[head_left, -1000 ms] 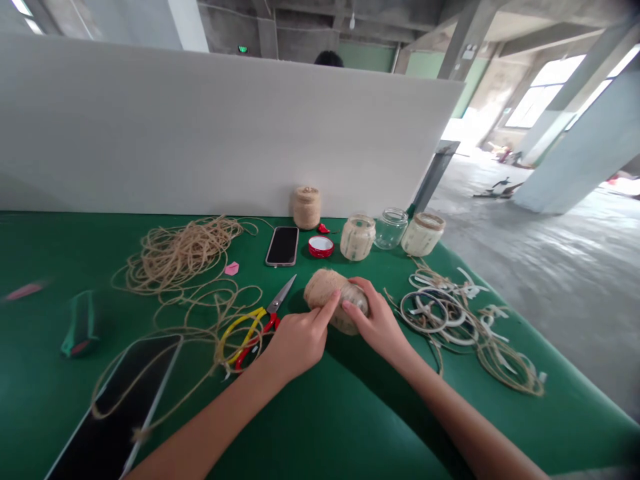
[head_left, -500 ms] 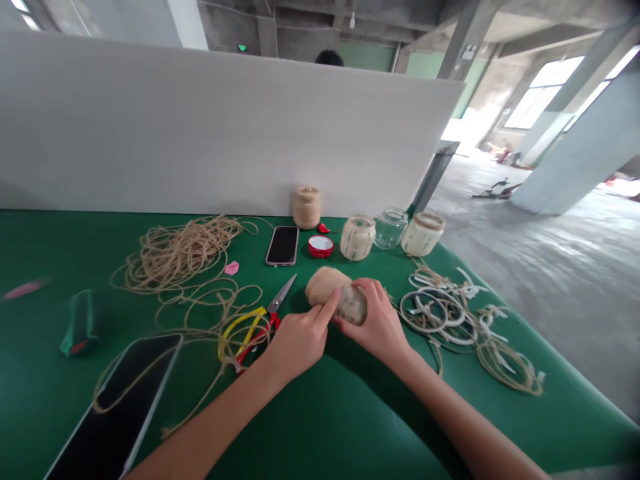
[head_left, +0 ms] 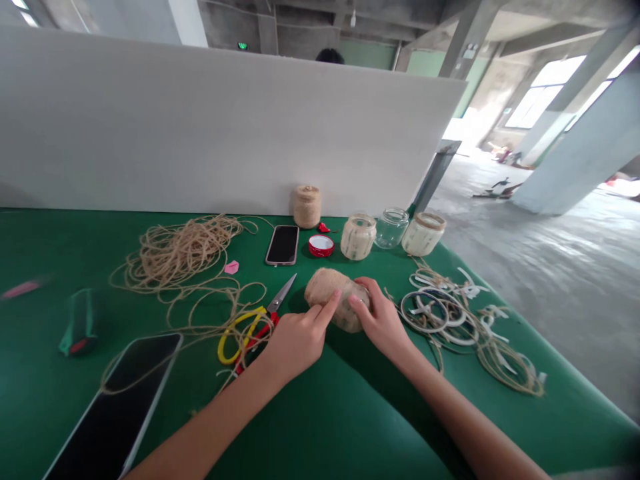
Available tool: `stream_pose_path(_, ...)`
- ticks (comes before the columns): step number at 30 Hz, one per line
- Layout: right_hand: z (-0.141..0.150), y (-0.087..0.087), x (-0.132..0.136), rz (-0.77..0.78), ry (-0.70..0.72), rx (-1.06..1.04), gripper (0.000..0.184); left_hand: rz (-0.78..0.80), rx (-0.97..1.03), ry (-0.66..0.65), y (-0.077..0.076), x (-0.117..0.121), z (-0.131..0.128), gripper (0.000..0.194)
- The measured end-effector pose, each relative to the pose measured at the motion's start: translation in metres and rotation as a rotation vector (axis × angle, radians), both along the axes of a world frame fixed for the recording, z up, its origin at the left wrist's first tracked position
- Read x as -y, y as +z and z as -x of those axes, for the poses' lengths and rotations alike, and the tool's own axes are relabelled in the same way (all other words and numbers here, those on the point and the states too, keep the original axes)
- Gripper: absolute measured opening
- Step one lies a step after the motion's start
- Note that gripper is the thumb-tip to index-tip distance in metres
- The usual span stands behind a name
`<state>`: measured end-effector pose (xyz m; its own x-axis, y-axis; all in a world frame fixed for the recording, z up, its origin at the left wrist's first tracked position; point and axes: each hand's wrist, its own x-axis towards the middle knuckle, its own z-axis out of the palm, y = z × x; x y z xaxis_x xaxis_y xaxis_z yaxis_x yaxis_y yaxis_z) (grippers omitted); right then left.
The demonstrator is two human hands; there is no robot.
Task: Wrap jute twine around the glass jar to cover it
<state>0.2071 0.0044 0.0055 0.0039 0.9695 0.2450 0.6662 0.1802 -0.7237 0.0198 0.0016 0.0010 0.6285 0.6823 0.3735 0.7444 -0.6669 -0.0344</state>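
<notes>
A glass jar wrapped in jute twine (head_left: 331, 300) lies on its side on the green table (head_left: 165, 427). My left hand (head_left: 297, 343) presses its fingertips against the jar's near side, just right of the red-and-yellow-handled scissors (head_left: 253, 337). My right hand (head_left: 383, 320) curls over the jar's right end and hides that end. A loose jute strand (head_left: 240, 293) runs from the twine heap (head_left: 183, 252) past the scissors and under my left wrist.
Behind stand a twine spool (head_left: 307, 207), a smartphone (head_left: 283, 245), a red lid (head_left: 321, 245) and several jars (head_left: 391, 227). A tangle of white strips and twine (head_left: 450, 313) lies right, a tablet (head_left: 120, 400) lower left. A white partition (head_left: 225, 127) backs the table.
My right hand has moved over the jar's glass end, which showed earlier, and the jar has turned slightly. The loose twine near the tablet and scissors has shifted.
</notes>
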Motion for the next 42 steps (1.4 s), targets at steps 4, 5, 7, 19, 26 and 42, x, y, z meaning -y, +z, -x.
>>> stream_pose_path(4,0.004,0.004,0.008,-0.107,0.024,0.255,0.072,0.007,0.024,0.027,-0.004,-0.001,0.001,0.063)
stream_pose_path(5,0.005,0.004,0.009,-0.148,0.011,0.302,0.082,0.007,0.030,0.030,-0.004,-0.001,0.000,0.063)
stream_pose_path(7,0.006,0.005,0.010,-0.206,-0.006,0.342,0.087,0.002,0.038,0.027,-0.004,-0.001,0.000,0.064)
stream_pose_path(19,0.003,-0.003,-0.001,-0.019,0.002,-0.094,0.073,0.012,0.012,0.014,0.001,-0.001,0.002,0.063)
stream_pose_path(26,0.000,-0.006,0.000,0.012,0.002,-0.005,0.047,0.016,-0.044,0.021,0.002,0.002,0.002,0.061)
stream_pose_path(42,0.006,-0.002,0.006,-0.194,0.064,0.053,0.077,-0.012,0.013,0.020,0.001,-0.002,0.003,0.061)
